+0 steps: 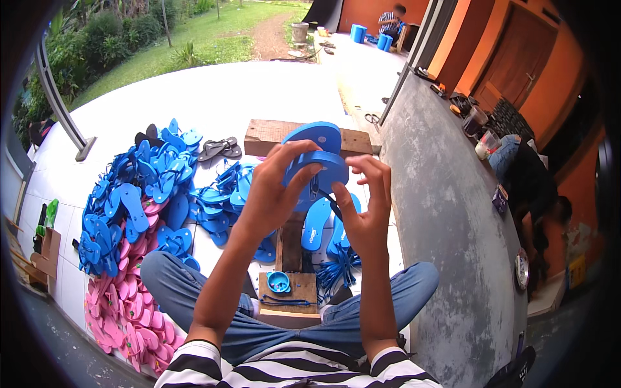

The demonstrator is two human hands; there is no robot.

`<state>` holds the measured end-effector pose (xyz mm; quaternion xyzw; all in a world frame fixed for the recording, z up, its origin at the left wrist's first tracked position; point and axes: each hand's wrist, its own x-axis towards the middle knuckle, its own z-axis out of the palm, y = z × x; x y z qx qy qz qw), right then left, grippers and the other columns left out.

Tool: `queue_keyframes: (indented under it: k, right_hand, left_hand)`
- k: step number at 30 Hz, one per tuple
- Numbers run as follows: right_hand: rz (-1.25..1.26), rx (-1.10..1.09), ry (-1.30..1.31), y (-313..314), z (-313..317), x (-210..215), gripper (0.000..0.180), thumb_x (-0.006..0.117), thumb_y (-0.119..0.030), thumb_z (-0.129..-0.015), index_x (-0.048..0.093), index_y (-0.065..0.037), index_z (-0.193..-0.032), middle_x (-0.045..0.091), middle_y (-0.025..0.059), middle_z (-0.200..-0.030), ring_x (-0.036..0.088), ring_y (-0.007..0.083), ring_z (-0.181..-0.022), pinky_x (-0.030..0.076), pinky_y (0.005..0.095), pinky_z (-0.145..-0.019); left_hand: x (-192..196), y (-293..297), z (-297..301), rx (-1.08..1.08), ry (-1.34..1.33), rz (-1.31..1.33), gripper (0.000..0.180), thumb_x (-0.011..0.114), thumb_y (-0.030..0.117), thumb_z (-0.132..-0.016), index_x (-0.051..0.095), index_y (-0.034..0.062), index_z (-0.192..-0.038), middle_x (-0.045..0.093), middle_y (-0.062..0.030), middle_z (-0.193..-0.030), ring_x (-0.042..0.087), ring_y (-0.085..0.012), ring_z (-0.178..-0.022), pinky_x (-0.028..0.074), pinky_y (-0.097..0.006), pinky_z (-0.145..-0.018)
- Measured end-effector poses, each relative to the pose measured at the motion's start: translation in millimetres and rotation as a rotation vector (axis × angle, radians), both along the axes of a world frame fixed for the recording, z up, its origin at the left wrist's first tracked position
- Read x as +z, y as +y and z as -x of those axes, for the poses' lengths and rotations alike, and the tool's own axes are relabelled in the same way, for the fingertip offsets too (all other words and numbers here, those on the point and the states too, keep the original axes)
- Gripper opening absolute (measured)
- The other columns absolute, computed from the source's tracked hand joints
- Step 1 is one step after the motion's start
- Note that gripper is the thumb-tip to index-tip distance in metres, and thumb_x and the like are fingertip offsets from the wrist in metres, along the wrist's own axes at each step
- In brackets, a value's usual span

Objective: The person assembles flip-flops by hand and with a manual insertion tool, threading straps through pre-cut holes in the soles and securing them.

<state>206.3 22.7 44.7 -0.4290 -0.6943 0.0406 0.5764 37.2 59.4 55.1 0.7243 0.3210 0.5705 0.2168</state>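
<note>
Above the wooden work stand my left hand is closed on a blue flip-flop sole, thumb on the near face and fingers over the top. Just behind it rises another blue sole face; whether it is a second sole or the same one bent, I cannot tell. My right hand is at the right edge of the held sole, its thumb and fingers apart and curved. A dark strap runs by the right thumb. Below, a small blue bowl and thin blue straps lie on a board.
Blue flip-flops and pink ones are heaped at my left. A wooden beam lies ahead. Blue soles and a strap bundle rest ahead of my right knee. A grey ledge runs along the right, with a person beyond.
</note>
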Motion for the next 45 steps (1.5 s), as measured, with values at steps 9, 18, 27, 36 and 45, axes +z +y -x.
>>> queue_keyframes:
  k: [9,18,27,36,45]
  right_hand:
    - [0.306,0.349,0.301,20.6,11.3,-4.3,0.028,0.061,-0.021,-0.097,0.057,-0.007,-0.121,0.065,0.0095,-0.110,0.062,0.0185,-0.102,0.049,0.0316,-0.087]
    - [0.261,0.195,0.472,-1.8,36.6,-21.1,0.026,0.064,-0.020,-0.095,0.061,-0.004,-0.115,0.067,0.0089,-0.096,0.061,0.0139,-0.087,0.050,0.0302,-0.078]
    - [0.762,0.134,0.348,-117.2,31.3,-76.8,0.036,0.069,-0.021,-0.091,0.055,0.001,-0.116,0.054,0.0172,-0.110,0.059,0.0312,-0.102,0.048,0.0392,-0.087]
    - [0.663,0.094,0.026,-92.0,48.5,-77.7,0.027,0.061,-0.024,-0.096,0.055,0.000,-0.105,0.059,0.0127,-0.073,0.060,0.0250,-0.058,0.051,0.0371,-0.059]
    - [1.195,0.925,1.347,-89.5,54.1,-71.0,0.043,0.044,-0.044,-0.103,0.056,-0.003,-0.104,0.051,0.0028,-0.062,0.049,0.0119,-0.045,0.051,0.0316,-0.057]
  left_hand:
    - [-25.5,0.9,-21.6,-0.175,-0.331,0.130,0.021,0.057,0.006,-0.097,0.055,0.0045,-0.118,0.062,-0.0076,-0.112,0.057,-0.0160,-0.103,0.045,-0.028,-0.089]
    - [-25.9,-29.2,-24.4,-0.112,-0.443,0.239,0.021,0.059,0.015,-0.099,0.057,0.0045,-0.117,0.059,-0.0015,-0.098,0.051,-0.0070,-0.087,0.044,-0.022,-0.076]
    - [-87.5,-135.9,18.7,-0.041,-0.304,0.691,0.026,0.070,0.005,-0.089,0.063,-0.0023,-0.113,0.065,-0.0089,-0.097,0.065,-0.0137,-0.090,0.054,-0.028,-0.081]
    - [-63.9,-89.1,16.3,0.082,-0.196,0.471,0.030,0.071,0.005,-0.088,0.063,-0.0007,-0.115,0.067,-0.0135,-0.115,0.066,-0.0186,-0.103,0.059,-0.032,-0.081]
    - [-63.6,-74.4,23.5,0.135,-0.014,0.106,0.034,0.071,-0.005,-0.082,0.061,0.0025,-0.114,0.071,-0.0169,-0.108,0.057,-0.0365,-0.122,0.053,-0.041,-0.095]
